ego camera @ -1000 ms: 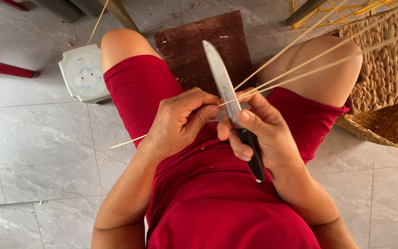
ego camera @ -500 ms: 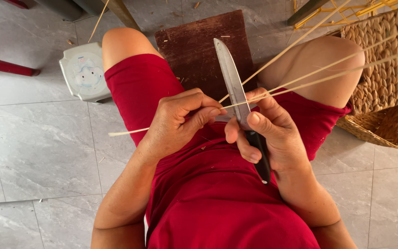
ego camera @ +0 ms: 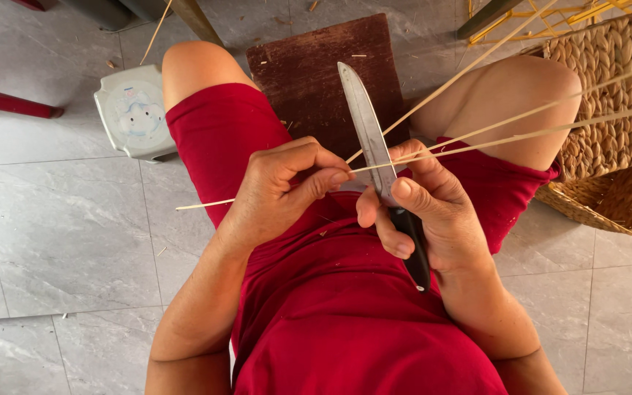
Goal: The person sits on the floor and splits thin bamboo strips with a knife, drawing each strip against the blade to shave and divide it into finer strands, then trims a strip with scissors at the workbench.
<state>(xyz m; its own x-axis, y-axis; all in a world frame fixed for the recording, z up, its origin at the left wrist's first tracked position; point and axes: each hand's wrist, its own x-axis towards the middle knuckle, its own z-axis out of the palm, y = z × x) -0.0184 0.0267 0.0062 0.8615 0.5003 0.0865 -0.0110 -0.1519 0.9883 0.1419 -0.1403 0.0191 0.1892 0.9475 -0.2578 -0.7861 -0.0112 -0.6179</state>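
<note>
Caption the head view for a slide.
Right hand holds a knife against a thin strip pinched by the left hand.

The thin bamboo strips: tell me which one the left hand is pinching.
The lowest strip, the one crossing the knife blade. The left hand pinches it; its tip pokes out leftward. The other two pass above, untouched.

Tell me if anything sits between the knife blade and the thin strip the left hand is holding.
Nothing visible does. The knife blade lies right against the thin strip where they cross, just past the left hand fingertips. The right hand holds the knife by its dark handle, thumb beside the blade.
</note>
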